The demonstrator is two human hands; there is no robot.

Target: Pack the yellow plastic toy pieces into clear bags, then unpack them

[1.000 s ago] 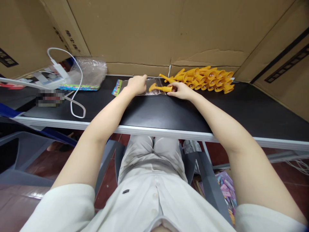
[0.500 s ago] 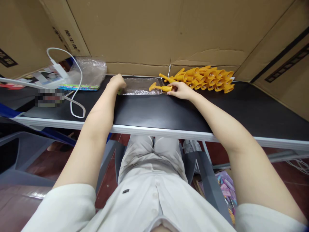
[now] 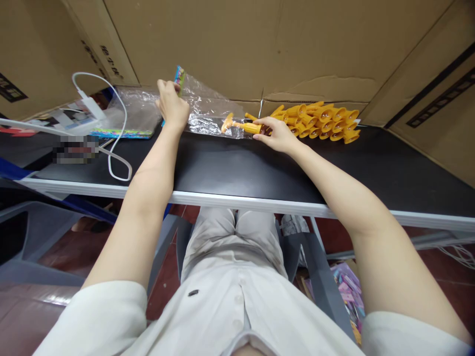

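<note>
My left hand (image 3: 172, 105) is closed on the coloured header end of a clear plastic bag (image 3: 211, 106), which it holds raised off the table. The bag stretches to the right toward my right hand (image 3: 276, 134). Between the fingers of that hand is a yellow plastic toy (image 3: 252, 128) with a hammer-shaped end and a flared base. Its hammer-shaped end lies in the bag's right end. Just beyond my right hand is a stacked pile of similar yellow toys (image 3: 322, 118), their flared ends facing me.
A stack of clear bags (image 3: 135, 111) with coloured headers lies at the left, beside a white cable (image 3: 124, 106). Cardboard walls (image 3: 222, 39) close off the back and sides. The black table (image 3: 237, 168) has a pale metal front edge (image 3: 260, 201).
My left hand has risen, lifting the header end of the bag off the table. The toy's hammer-shaped end has gone a little left, deeper into the bag, with my right hand.
</note>
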